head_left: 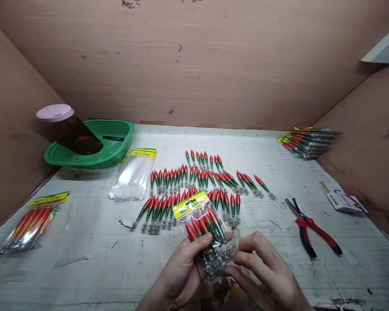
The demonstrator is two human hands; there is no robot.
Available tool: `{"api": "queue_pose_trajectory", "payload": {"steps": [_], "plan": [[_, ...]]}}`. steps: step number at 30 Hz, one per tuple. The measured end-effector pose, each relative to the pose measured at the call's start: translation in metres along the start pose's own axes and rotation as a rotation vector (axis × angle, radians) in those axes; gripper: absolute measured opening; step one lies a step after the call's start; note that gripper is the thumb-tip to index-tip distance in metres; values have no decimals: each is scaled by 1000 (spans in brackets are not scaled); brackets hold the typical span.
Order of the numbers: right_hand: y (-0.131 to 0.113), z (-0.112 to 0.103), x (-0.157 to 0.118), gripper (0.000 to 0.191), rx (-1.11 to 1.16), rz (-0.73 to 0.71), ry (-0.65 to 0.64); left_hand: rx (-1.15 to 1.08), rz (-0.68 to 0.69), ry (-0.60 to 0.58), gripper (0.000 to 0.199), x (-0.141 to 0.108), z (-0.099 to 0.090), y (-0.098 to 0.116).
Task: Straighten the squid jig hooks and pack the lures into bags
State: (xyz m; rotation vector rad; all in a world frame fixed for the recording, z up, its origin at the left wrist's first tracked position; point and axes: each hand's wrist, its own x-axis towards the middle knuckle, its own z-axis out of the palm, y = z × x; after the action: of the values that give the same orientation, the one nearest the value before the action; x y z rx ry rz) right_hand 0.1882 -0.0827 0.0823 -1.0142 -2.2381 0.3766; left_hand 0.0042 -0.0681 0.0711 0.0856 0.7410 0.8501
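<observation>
My left hand (pixel 189 263) is closed around a clear bag of squid jigs (pixel 209 229), thumb on top. The bag has a yellow header, and several red-and-green jigs lie inside with their hooks towards me. My right hand (pixel 266 268) has its fingertips closed at the bag's lower right edge, beside the hooks; the exact grip is partly hidden. Behind the bag, loose squid jigs (pixel 160 209) of the same colours lie in rough rows on the white table (pixel 103 268).
Flat clear bags (pixel 132 177) are stacked left of the jigs. A green basket (pixel 116 151) holds a tilted bottle (pixel 79 134) and a pen. Filled packets lie far right (pixel 307 142) and left (pixel 35 224). Red-handled pliers (pixel 306 224) lie right, near a small white box (pixel 342 198).
</observation>
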Motion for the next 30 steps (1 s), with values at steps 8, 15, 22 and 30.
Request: {"api": "queue_pose_trajectory", "payload": {"steps": [8, 15, 22, 30], "plan": [[12, -1, -63, 17, -36, 125, 126, 233, -379, -189, 20, 46, 24, -20], [28, 8, -101, 20, -115, 307, 272, 384, -559, -131, 13, 99, 41, -52], [35, 8, -99, 19, -139, 369, 283, 464, -425, -9, 5, 98, 37, -67], [39, 11, -99, 23, -120, 352, 302, 520, -407, 38, 4, 98, 40, -66]]}}
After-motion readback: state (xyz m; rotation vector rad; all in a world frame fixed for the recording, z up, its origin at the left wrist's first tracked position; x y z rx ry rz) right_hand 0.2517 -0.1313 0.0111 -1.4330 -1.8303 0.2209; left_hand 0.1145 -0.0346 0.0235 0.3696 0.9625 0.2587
